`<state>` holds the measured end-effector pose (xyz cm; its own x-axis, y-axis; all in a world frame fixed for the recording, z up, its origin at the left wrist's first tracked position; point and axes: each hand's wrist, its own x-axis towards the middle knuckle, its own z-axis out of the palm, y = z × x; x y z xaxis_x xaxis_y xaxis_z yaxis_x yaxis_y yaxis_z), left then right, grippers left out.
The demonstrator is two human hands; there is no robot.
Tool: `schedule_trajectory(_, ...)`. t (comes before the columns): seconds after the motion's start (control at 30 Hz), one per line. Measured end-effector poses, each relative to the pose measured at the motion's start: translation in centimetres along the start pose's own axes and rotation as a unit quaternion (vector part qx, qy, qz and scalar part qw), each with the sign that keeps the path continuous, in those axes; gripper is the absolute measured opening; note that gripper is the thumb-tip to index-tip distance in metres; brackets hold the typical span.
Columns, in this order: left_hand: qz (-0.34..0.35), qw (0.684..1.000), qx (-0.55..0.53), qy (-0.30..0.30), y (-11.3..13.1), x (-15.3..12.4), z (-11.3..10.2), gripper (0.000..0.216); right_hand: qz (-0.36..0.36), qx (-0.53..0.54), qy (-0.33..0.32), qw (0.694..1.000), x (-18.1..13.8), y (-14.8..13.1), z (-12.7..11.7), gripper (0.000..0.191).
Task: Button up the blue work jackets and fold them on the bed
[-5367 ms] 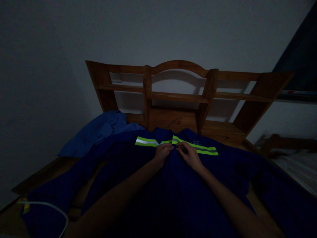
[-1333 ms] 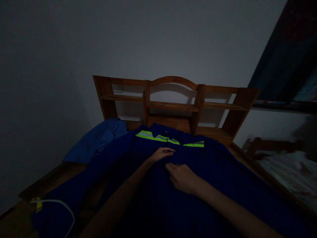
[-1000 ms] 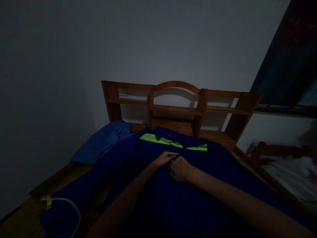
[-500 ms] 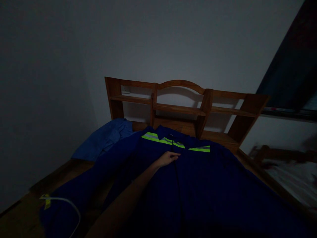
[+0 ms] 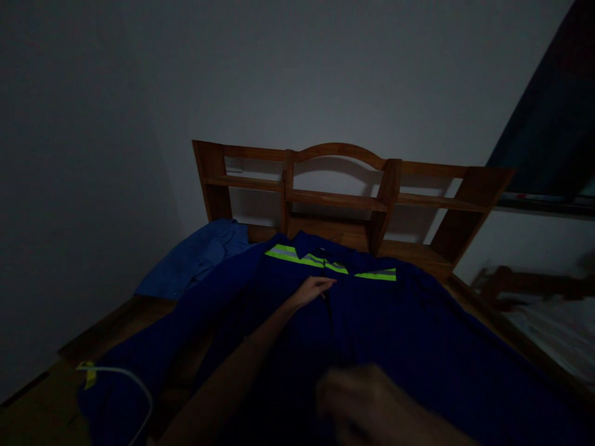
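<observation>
A dark blue work jacket (image 5: 381, 328) with yellow-green and grey reflective strips (image 5: 375, 275) across the chest lies spread out, its collar towards the shelf. My left hand (image 5: 312, 291) is at the front opening, just below the strips, with its fingers pinched on the jacket's edge. Lower down, my right hand (image 5: 367, 396) hovers over the jacket's front, blurred by motion. Its fingers look bent, but whether they hold anything is unclear. The lower part of the jacket fades into darkness.
A wooden shelf headboard (image 5: 334, 202) stands against the wall behind the jacket. Lighter blue cloth (image 5: 190, 260) lies at the left. A pale cord (image 5: 139, 384) curves over the sleeve at lower left. Another wooden bed frame (image 5: 534, 282) with pale bedding is at right.
My right hand has come into view from the bottom right. The left hand stays at the jacket's front opening, with its fingers shifted slightly.
</observation>
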<state>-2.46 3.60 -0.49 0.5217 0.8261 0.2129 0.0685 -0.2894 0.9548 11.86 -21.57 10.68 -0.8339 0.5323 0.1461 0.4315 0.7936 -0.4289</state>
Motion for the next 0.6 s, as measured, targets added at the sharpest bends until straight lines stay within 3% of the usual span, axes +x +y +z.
schedule_trajectory(0.07,0.006,1.000,-0.010,0.008,0.0,0.1,-0.2,0.050,0.047,-0.034,0.140,0.988,2.1,5.0,-2.8,0.027)
schedule_trajectory(0.13,0.011,1.000,-0.024,0.011,-0.2,0.1,-0.3,0.046,0.079,-0.043,0.224,0.970,3.8,10.3,-4.2,0.022)
schedule_trajectory(0.23,-0.001,0.998,-0.058,-0.002,-0.6,0.3,-0.4,0.045,0.106,-0.031,0.240,0.964,4.7,16.8,-3.7,0.023)
schedule_trajectory(0.3,-0.006,0.998,-0.053,-0.021,-0.6,0.3,-0.5,0.049,0.108,0.000,0.231,0.967,4.5,19.5,-2.4,0.027)
schedule_trajectory(0.4,-0.032,0.999,0.000,-0.033,-0.2,0.1,-0.4,0.058,0.101,0.038,0.204,0.973,3.9,21.1,-0.8,0.030)
schedule_trajectory(0.6,-0.066,0.994,0.049,-0.067,0.8,-0.5,-0.3,0.084,0.113,0.013,0.191,0.975,3.4,20.0,-0.9,0.036)
